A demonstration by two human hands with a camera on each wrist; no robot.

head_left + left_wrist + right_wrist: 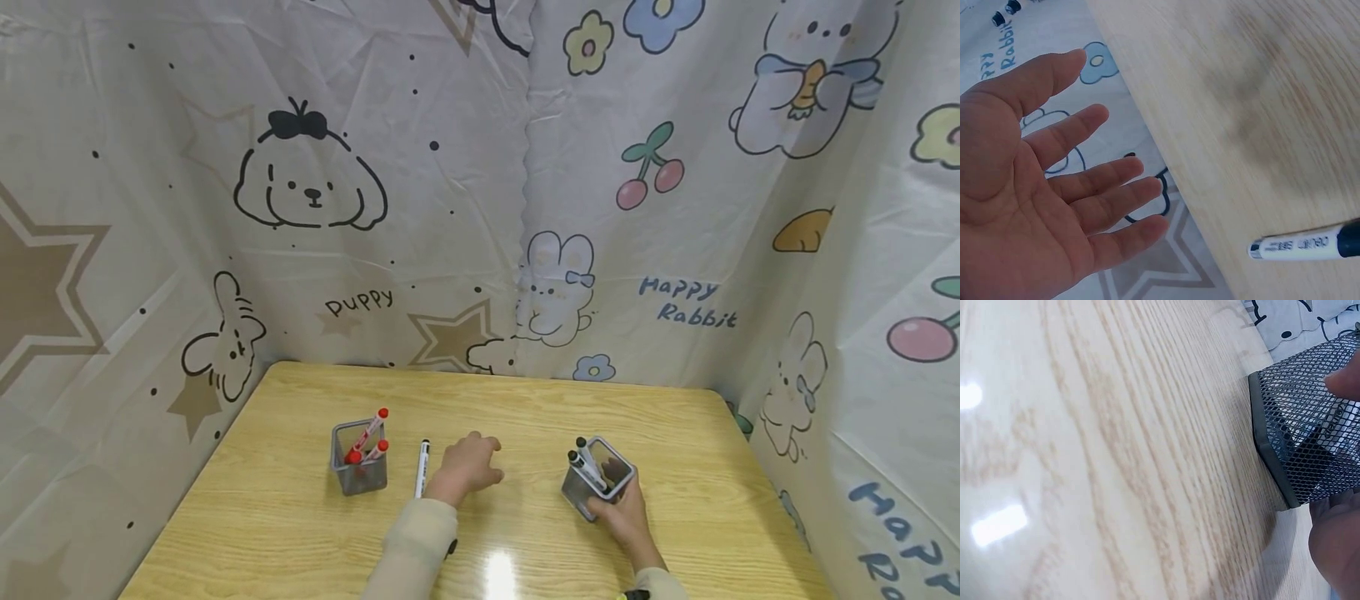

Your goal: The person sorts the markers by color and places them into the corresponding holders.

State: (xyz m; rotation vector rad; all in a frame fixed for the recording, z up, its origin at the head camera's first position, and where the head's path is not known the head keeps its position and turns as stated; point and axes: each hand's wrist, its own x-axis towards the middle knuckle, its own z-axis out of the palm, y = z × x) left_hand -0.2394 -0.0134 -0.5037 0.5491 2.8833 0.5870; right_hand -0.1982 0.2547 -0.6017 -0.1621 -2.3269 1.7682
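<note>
My right hand (628, 518) grips a grey mesh pen holder (577, 497) at the right of the table, thumb on its near side. Black-capped markers (590, 473) stand inside it. The holder leans in the head view; its dark base rim (1262, 434) shows close to the tabletop in the right wrist view. My left hand (470, 465) is over the middle of the table with fingers spread and nothing in them, as the left wrist view (1079, 181) of the palm confirms. Just left of it lies a white marker (423, 465) with a black cap, partly hidden by the sleeve.
A second mesh pen holder (363, 479) stands on the left of the table with several red-capped markers (369, 437) in it. A printed curtain (450, 250) hangs along the back and both sides of the wooden table (300, 533).
</note>
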